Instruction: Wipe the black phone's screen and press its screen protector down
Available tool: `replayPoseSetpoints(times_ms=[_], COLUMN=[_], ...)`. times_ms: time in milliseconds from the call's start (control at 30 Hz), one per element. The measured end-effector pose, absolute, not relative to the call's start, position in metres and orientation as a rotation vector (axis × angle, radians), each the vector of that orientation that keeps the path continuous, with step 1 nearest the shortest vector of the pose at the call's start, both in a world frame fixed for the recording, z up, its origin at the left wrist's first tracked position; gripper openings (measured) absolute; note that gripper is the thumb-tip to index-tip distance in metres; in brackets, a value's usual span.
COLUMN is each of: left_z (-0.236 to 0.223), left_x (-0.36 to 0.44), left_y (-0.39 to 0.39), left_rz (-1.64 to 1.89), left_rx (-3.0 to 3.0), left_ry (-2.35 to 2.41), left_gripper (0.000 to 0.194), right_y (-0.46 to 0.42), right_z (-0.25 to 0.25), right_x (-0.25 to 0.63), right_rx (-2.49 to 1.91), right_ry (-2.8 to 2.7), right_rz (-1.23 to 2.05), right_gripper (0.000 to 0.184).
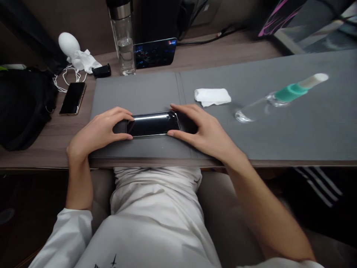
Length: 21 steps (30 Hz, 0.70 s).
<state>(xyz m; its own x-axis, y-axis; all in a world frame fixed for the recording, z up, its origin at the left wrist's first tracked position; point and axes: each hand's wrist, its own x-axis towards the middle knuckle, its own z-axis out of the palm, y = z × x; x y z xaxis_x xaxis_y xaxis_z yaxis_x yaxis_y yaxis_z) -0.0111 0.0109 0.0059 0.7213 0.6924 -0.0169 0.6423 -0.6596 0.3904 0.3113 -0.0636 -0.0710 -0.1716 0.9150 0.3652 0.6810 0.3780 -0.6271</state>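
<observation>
A black smartphone [153,124] with a dark, glossy screen lies sideways, face up, on the grey desk mat [145,150]. My left hand [99,128] grips its left end, thumb on the near edge and fingers on the far edge. At the other end, my right hand [205,130] holds the phone the same way between thumb and fingers. Just beyond my right hand sits a folded white tissue [212,96]. Farther right on the mat is a clear spray bottle [259,108] with a green collar and a white cap.
A glass water bottle [126,52] stands at the back beside a propped phone with a lit screen [155,53]. To the left lie another phone [73,98], a black clip-like object [101,71], white cord, crumpled tissue and a black bag [22,108].
</observation>
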Motion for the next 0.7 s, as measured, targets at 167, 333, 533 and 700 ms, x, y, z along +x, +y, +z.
replayPoseSetpoints(times_ms=[167, 333, 533, 700], left_z=[0.0023, 0.0016, 0.0023, 0.0034], left_x=[-0.0124, -0.0111, -0.0091, -0.008], left_y=[0.0132, 0.0135, 0.012, 0.0117], left_rz=[0.18, 0.175, 0.179, 0.145], left_rx=[2.525, 2.484, 2.464, 2.466], left_ry=[1.029, 1.052, 1.081, 1.106], left_gripper=[0.046, 0.046, 0.049, 0.05], right_y=[-0.0627, -0.0619, -0.0623, -0.0623], right_z=[-0.0699, -0.0695, -0.0703, -0.0697], right_x=[0.3116, 0.3126, 0.3129, 0.3124], right_rx=[-1.381, -1.383, -1.39, -1.388], right_ry=[-1.927, -1.894, -1.905, -1.908], right_rz=[0.461, 0.539, 0.537, 0.536], right_gripper=[0.064, 0.07, 0.069, 0.067])
